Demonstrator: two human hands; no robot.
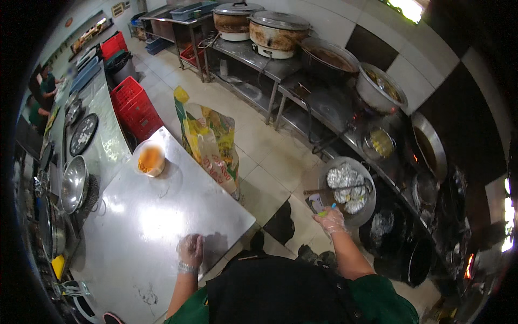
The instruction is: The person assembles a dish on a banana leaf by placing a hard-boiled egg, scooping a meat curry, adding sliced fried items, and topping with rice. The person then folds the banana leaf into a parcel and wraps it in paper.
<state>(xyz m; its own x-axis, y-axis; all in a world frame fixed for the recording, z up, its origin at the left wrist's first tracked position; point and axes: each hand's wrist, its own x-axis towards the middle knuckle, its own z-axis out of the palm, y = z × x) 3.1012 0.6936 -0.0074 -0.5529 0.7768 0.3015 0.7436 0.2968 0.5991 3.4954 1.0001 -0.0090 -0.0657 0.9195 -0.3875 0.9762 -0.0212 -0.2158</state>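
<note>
My right hand (330,220), in a clear plastic glove, is closed on a small item with bright green and blue parts (324,213), its kind not clear. A small pale, purplish flat piece (316,202) shows just beyond the fingers. This hand is at the near left rim of a large round metal pot (372,208) holding several foil-wrapped bundles (345,178). A long dark rod (318,191) lies across the pot. Gloved too, my left hand (190,252) is curled into a fist over the steel table (129,237), with nothing visible in it.
A tub of orange food (151,159) sits on the table's far end. Beyond stand a yellow-green printed sack (213,143) and red crates (135,108). Along the right runs a stove bench with a wide pot (380,89), a wok (429,146) and flames.
</note>
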